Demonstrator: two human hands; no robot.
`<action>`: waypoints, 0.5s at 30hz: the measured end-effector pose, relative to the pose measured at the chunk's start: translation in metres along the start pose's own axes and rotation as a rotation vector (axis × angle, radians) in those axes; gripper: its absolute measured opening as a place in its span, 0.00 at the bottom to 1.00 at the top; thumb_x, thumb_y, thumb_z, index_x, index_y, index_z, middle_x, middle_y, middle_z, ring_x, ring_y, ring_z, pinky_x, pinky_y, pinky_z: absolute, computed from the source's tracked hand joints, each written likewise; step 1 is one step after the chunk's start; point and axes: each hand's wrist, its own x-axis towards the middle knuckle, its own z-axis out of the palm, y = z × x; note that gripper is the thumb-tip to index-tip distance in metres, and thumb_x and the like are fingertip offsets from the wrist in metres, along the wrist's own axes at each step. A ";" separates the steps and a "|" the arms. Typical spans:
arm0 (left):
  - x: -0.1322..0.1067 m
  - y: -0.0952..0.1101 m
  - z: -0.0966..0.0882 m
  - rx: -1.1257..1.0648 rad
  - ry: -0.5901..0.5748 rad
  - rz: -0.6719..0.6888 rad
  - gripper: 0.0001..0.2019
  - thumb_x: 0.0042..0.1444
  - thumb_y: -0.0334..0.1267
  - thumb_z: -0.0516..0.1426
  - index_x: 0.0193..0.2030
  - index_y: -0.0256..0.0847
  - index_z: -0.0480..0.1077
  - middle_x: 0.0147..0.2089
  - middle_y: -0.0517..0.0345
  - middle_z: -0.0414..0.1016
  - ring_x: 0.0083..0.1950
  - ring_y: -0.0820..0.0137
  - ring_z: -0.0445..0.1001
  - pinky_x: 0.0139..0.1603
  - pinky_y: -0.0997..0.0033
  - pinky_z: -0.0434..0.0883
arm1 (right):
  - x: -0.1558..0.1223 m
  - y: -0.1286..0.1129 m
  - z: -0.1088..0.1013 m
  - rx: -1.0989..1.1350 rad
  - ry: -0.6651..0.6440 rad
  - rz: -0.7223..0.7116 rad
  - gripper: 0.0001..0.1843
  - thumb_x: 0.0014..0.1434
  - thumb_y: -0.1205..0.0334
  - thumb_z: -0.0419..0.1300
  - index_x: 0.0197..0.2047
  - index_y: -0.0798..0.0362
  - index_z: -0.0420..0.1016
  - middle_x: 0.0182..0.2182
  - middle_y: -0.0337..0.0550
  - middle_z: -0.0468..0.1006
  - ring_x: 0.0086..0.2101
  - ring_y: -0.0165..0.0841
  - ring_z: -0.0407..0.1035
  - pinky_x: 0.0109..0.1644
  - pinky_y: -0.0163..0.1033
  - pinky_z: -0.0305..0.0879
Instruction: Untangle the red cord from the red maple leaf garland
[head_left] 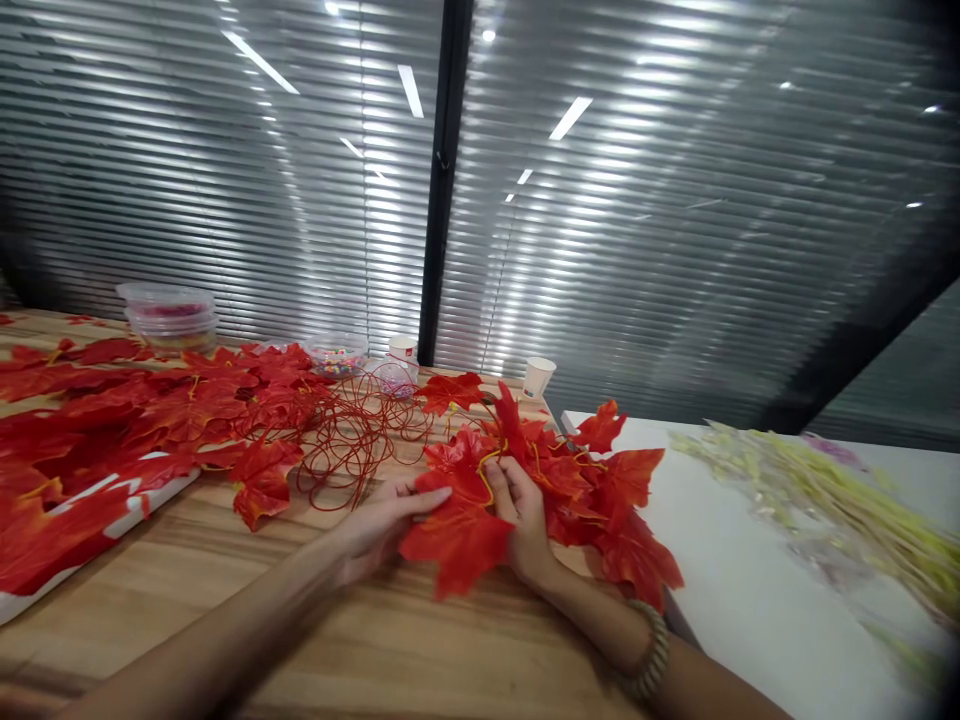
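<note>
Between my two hands is a red artificial maple leaf (461,545) with a yellow stem (486,475). My left hand (386,525) pinches the leaf's left edge, thumb on top and the other fingers hidden beneath. My right hand (523,515) is closed by the stem, its thumb and forefinger together there; its other fingers curl behind the leaf. Just right of my right hand lies a bunch of red maple leaves (630,500) with yellow stems, reaching the table's right edge. A loose tangle of thin red cord (360,430) spreads beyond my left hand.
More red leaves (187,410) pile up on the left of the wooden table (225,600), partly over a white tray-like object (172,482). Stacked plastic tubs (171,320), a tub of colourful beads (337,358) and a paper cup (538,377) stand behind. Yellow strands (847,500) lie on a white table.
</note>
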 end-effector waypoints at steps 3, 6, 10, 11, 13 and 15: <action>0.004 0.004 -0.006 -0.010 0.120 0.131 0.12 0.48 0.39 0.61 0.40 0.37 0.70 0.40 0.52 0.77 0.39 0.68 0.75 0.42 0.70 0.70 | 0.000 0.003 -0.001 -0.011 -0.016 0.008 0.19 0.59 0.49 0.49 0.24 0.53 0.56 0.16 0.31 0.54 0.18 0.24 0.49 0.21 0.30 0.47; 0.010 0.003 -0.012 0.018 0.238 0.209 0.13 0.46 0.39 0.62 0.39 0.37 0.68 0.37 0.53 0.77 0.36 0.69 0.75 0.38 0.71 0.70 | -0.002 0.000 0.000 0.004 -0.086 0.029 0.19 0.60 0.48 0.48 0.24 0.53 0.57 0.14 0.30 0.54 0.16 0.23 0.48 0.19 0.30 0.44; 0.016 -0.003 -0.016 0.094 0.346 0.362 0.14 0.44 0.41 0.63 0.35 0.37 0.66 0.25 0.63 0.72 0.26 0.75 0.71 0.29 0.77 0.68 | -0.002 -0.004 0.003 0.081 -0.160 0.081 0.21 0.58 0.46 0.49 0.24 0.54 0.58 0.14 0.30 0.54 0.16 0.22 0.47 0.19 0.30 0.43; 0.017 -0.003 -0.016 0.126 0.359 0.400 0.14 0.44 0.42 0.63 0.34 0.37 0.66 0.22 0.66 0.70 0.24 0.77 0.68 0.26 0.79 0.66 | -0.002 -0.004 0.003 0.104 -0.162 0.098 0.21 0.58 0.45 0.50 0.24 0.54 0.58 0.14 0.30 0.54 0.16 0.22 0.47 0.18 0.30 0.43; 0.017 -0.003 -0.014 0.192 0.363 0.449 0.15 0.44 0.44 0.63 0.32 0.37 0.65 0.19 0.68 0.66 0.21 0.79 0.65 0.22 0.82 0.63 | 0.000 -0.003 0.003 0.136 -0.153 0.119 0.21 0.57 0.44 0.50 0.25 0.54 0.58 0.14 0.30 0.55 0.16 0.22 0.48 0.18 0.30 0.42; 0.016 -0.002 -0.013 0.237 0.362 0.472 0.16 0.43 0.45 0.63 0.30 0.37 0.64 0.18 0.69 0.64 0.19 0.79 0.63 0.20 0.82 0.60 | 0.001 0.000 0.003 0.137 -0.136 0.114 0.20 0.57 0.45 0.50 0.25 0.53 0.58 0.14 0.29 0.54 0.16 0.22 0.47 0.18 0.30 0.43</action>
